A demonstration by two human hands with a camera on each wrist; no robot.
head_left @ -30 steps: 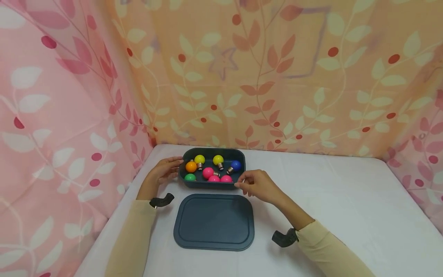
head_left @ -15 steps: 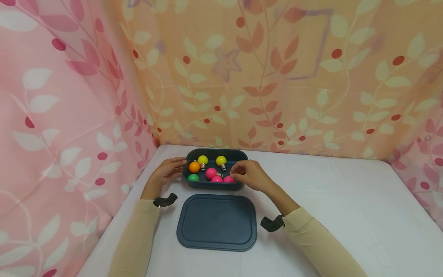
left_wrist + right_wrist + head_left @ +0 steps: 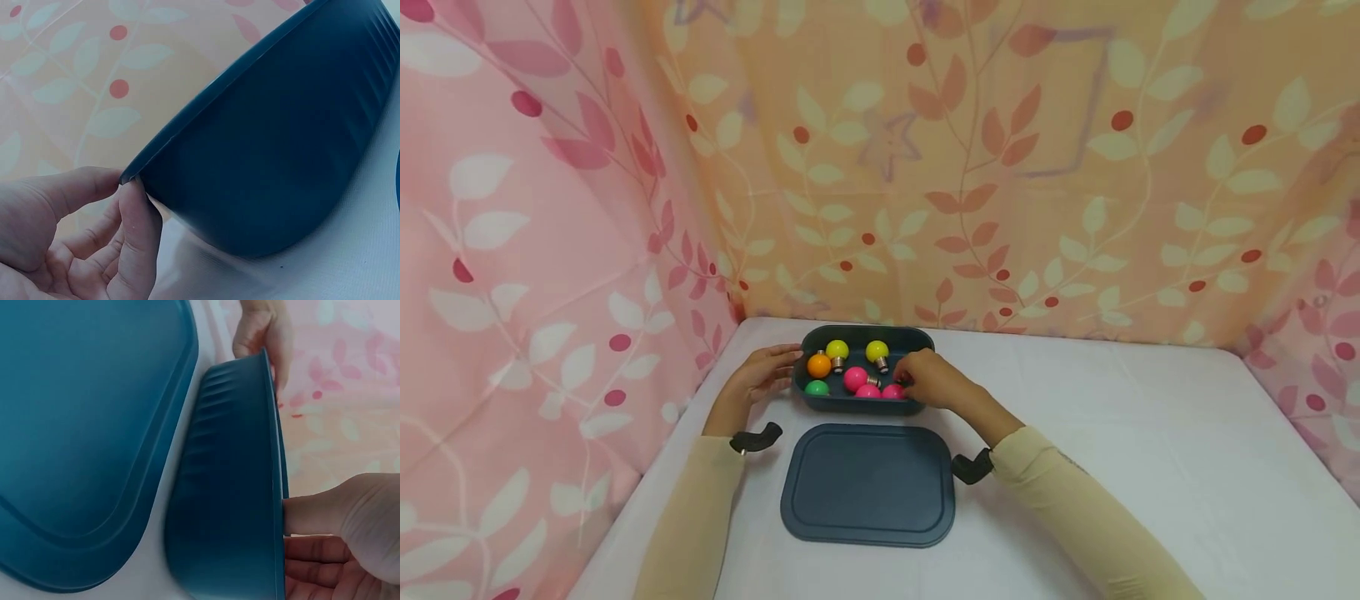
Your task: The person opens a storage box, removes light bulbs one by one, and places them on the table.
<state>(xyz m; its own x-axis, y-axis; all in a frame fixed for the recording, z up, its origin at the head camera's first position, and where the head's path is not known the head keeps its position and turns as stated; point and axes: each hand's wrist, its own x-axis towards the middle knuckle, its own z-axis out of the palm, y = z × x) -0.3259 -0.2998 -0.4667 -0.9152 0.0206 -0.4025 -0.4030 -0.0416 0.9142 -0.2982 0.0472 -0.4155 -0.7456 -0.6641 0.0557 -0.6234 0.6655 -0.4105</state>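
A dark blue-grey plastic container (image 3: 862, 406) holds several coloured light bulbs with metal screw bases. My left hand (image 3: 763, 375) pinches its rim at the left end, thumb on top and a finger below, as the left wrist view shows. Over the right end my right hand (image 3: 936, 379) reaches inside, fingers bent, close to a pink bulb (image 3: 892, 392). Its fingertips are hidden behind the container wall (image 3: 225, 481) in the right wrist view, and I cannot tell whether they grip a bulb. The blue bulb is covered by this hand. A yellow bulb (image 3: 877, 352) lies left of it.
In front of the container a matching flat lid (image 3: 868, 485) lies on the white-covered table (image 3: 1120, 450). An orange bulb (image 3: 818, 365) and a green bulb (image 3: 817, 388) sit at the container's left end. Patterned cloth (image 3: 1000, 167) hangs behind the table.
My right hand has moved from the container's front right rim inward over the blue bulb, which is now out of sight. The left hand has stayed at the left rim.
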